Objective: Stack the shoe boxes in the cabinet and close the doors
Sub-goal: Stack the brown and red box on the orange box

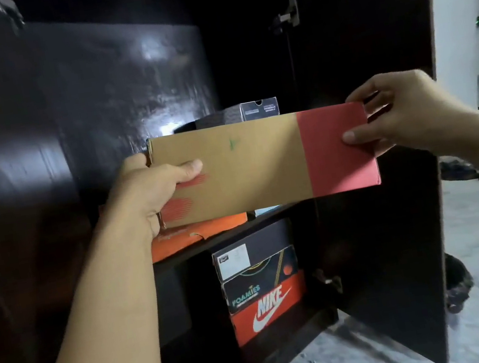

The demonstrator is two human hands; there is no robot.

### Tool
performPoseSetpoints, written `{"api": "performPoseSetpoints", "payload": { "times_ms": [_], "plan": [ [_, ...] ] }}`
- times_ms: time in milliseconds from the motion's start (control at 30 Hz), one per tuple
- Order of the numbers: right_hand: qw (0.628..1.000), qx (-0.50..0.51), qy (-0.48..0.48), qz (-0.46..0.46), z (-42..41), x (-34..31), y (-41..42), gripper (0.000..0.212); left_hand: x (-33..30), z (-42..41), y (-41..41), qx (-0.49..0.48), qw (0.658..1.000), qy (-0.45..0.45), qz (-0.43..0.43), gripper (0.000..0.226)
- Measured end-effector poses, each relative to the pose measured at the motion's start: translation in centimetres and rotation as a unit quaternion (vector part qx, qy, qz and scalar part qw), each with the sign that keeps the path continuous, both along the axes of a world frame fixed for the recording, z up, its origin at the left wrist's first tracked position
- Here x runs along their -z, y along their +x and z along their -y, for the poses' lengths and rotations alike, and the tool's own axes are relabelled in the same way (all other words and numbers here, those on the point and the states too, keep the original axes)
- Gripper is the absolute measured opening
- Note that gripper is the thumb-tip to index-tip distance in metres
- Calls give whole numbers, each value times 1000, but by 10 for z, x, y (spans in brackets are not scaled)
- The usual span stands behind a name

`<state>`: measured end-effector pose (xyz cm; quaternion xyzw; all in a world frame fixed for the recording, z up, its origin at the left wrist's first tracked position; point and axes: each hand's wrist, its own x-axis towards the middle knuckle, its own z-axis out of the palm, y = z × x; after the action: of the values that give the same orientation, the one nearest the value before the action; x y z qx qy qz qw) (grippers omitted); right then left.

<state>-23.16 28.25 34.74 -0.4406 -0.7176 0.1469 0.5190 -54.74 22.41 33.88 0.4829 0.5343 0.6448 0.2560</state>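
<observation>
At frame centre, a left hand (154, 192) and right hand (395, 117) each pinch one end of a tan-and-red shoe box (261, 165), thumbs in front, before the cabinet's upper shelf (284, 210). Keep it level, then slide it onto the orange box (197, 237) (doors stand open).

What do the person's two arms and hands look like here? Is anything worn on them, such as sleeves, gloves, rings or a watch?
Both forearms are bare up to the picture's edge; no sleeve shows. The left hand and the right hand wear no gloves. No ring, watch or bracelet can be seen on the visible fingers and wrists. The thumbnails are short and unpainted. No markings or cables are visible.
</observation>
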Motion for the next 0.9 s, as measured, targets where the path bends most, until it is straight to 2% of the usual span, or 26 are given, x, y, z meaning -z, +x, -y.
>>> {"api": "performPoseSetpoints", "payload": {
  "times_ms": [100,300,433,533,733,900],
  "plan": [
    [999,-25,23,-23,-21,-5,-18,51,-13,2,-5,-51,997,49,-15,48],
    [995,-79,16,-51,-78,-9,-59,51,-20,-13,-23,-113,989,90,-14,37],
    [995,-87,7,-48,-115,-5,-89,53,-15,-50,-49,-169,983,73,10,49],
    [996,-73,9,-47,-139,1,-110,54,-5,-83,-68,-231,971,54,-3,57],
    [998,-35,35,-33,-182,17,-157,55,13,-119,-86,-364,925,84,-74,54],
    [998,-34,33,-44,-211,18,-195,54,24,-144,-101,-416,901,96,-85,54]
  ]
}}
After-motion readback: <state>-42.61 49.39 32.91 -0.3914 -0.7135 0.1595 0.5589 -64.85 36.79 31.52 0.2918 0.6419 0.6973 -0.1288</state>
